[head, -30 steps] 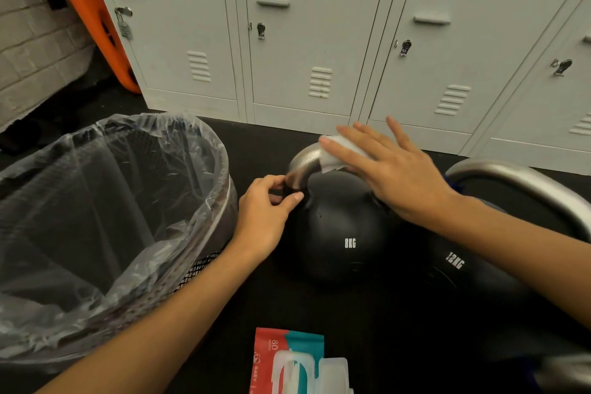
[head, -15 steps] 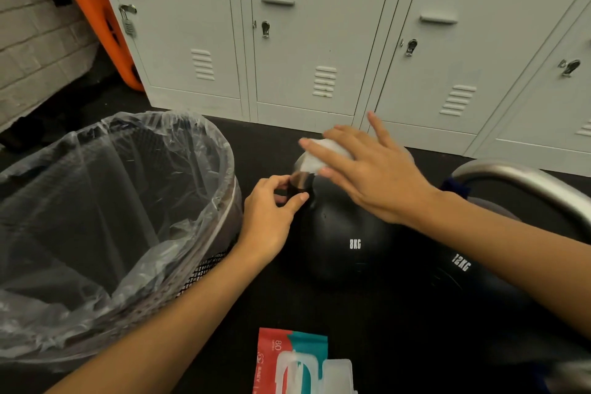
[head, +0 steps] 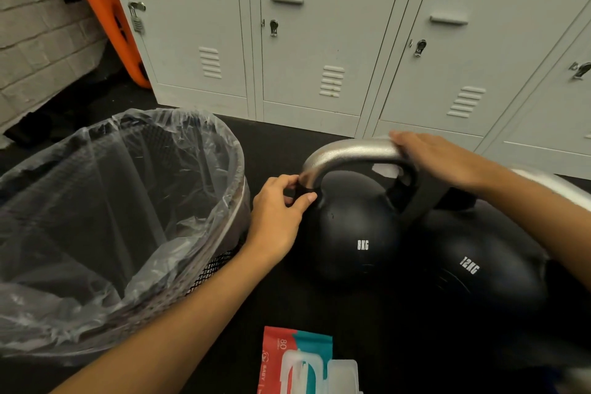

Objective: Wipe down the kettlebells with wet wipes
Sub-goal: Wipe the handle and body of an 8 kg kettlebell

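Right hand (head: 438, 158) has slid from the left bend of the handle across to the right end since half a second ago; the bare silver arch is now exposed where the hand covered it before. Left hand (head: 281, 217) hasn't shifted.

Current state:
- 8 kg kettlebell (head: 358, 233) sits on the black floor (head: 367, 329) just beside the lined bin (head: 121, 217), touching or nearly touching the 12 kg kettlebell (head: 486, 265) on its right.
- Left hand pinches the base of the handle (head: 348, 152) at its left leg, thumb and fingers curled round it, steadying the bell.
- Right hand lies over the top right of the handle, fingers wrapped down; a bit of white wipe (head: 387, 169) shows underneath the palm, so it's pressing the wipe on the metal.
- Wipe pack (head: 297, 361) at the near edge, lid flipped open.

Step in hand, as I read it: wiping the 8 kg handle, one pass along the top done. Body looks unwiped, can't tell for sure.

Next move likely calls for running the wipe down the right leg and inside the arch, then round the ball. Left hand needs to let go for the left leg to be covered. 12 kg still to do.
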The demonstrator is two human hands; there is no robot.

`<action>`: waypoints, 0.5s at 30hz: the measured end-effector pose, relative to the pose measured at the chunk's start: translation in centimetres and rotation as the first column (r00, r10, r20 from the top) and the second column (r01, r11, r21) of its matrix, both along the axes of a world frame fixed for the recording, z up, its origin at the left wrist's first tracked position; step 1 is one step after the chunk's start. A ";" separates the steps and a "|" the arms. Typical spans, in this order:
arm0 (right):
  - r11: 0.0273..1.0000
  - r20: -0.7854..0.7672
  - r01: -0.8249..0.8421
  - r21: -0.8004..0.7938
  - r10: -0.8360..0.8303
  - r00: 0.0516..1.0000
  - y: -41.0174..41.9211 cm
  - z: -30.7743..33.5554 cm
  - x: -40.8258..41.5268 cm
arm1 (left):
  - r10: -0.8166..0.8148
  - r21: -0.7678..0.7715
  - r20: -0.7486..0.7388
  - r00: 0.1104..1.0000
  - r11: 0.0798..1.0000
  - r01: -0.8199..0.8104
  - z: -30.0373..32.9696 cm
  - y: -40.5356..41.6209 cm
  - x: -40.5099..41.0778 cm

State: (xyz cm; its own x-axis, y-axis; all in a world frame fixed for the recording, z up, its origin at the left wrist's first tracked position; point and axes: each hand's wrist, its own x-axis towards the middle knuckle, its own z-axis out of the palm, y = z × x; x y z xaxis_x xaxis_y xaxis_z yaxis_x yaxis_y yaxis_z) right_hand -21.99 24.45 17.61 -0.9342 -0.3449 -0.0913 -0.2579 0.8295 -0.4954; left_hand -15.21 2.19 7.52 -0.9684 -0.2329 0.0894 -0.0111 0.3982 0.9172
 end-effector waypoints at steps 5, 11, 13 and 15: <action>0.972 -0.304 -0.142 0.185 0.194 0.933 -0.1 -1.8 0.9 | 0.026 -0.006 -0.015 1.000 1.000 -0.026 -0.3 0.1 -0.1; 0.795 -0.464 -0.124 0.594 0.464 0.754 -5.8 -1.8 0.9 | 0.027 0.010 -0.021 0.999 1.000 -0.027 -0.2 0.2 0.0; 0.700 -0.438 -0.116 0.705 0.558 0.705 -8.4 -1.6 1.0 | 0.029 0.017 -0.005 1.000 0.999 -0.029 -0.3 0.2 -0.1; 0.563 -0.358 -0.105 0.820 0.646 0.674 -10.8 -2.2 1.2 | 0.050 0.042 0.032 0.998 0.998 -0.052 -0.6 0.2 -0.2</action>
State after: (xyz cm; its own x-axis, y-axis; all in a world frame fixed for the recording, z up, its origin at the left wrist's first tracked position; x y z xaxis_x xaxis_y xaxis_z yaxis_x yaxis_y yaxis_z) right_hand -20.83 13.69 15.42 -0.6603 -0.7509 0.0104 -0.6228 0.5554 0.5510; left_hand -15.38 2.42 6.93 -0.9573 -0.2849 0.0490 -0.0585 0.3570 0.9323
